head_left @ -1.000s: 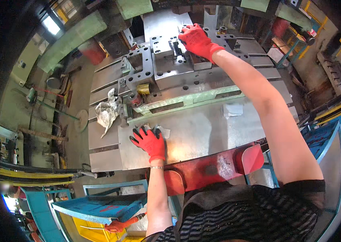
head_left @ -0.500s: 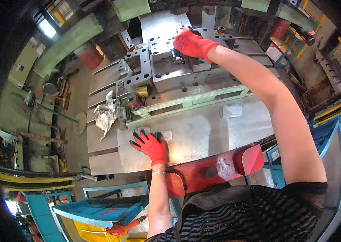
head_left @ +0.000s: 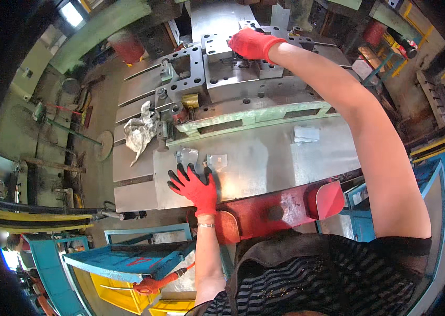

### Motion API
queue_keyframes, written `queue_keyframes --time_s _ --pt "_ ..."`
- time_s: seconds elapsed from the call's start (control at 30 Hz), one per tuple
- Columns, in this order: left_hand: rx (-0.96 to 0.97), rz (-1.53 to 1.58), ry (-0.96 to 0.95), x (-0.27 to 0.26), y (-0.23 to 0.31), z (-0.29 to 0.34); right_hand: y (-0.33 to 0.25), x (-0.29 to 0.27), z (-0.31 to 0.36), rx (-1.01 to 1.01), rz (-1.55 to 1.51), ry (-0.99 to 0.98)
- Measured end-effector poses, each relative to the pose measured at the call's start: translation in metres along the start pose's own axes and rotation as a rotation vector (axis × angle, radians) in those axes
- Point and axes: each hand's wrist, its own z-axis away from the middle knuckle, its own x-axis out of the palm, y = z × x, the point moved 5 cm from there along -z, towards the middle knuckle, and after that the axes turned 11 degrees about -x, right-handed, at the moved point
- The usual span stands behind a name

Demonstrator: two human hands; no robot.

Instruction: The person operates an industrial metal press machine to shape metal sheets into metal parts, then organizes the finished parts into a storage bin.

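My left hand (head_left: 196, 190), in a red glove with black fingertips, has its fingers spread low over the bare steel plate (head_left: 251, 181) near its front edge. Just beyond the fingertips lie a small clear plastic piece (head_left: 186, 156) and a flat clear packet (head_left: 217, 160). My right hand (head_left: 254, 44), gloved alike, reaches far forward over a steel die block (head_left: 216, 46) with drilled holes. Its fingers curl down into the die and look closed. The back of the glove hides what they grip, if anything.
A crumpled rag (head_left: 141, 133) lies left of the die base, near a brass-coloured cylinder (head_left: 191, 100). Folded white paper (head_left: 306, 134) rests on the plate at right. A red metal beam (head_left: 270, 213) runs along the front. An orange-handled air gun (head_left: 151, 285) hangs by a blue table (head_left: 127, 263).
The view has shifted, so the die sits higher in the picture. My left hand has drawn back from the clear plastic piece. My right hand has turned slightly, still over the die block.
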Motion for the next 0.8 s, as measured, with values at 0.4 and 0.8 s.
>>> queue_keyframes --time_s 0.4,0.8 --pt "-0.215 0.132 -0.003 -0.054 -0.089 0.066 -0.047 -0.055 0.181 0.591 -0.398 0.452" --pt "-0.745 1.154 -0.456 0.052 -0.175 0.23 -0.457 0.102 0.586 1.811 -1.344 0.516"
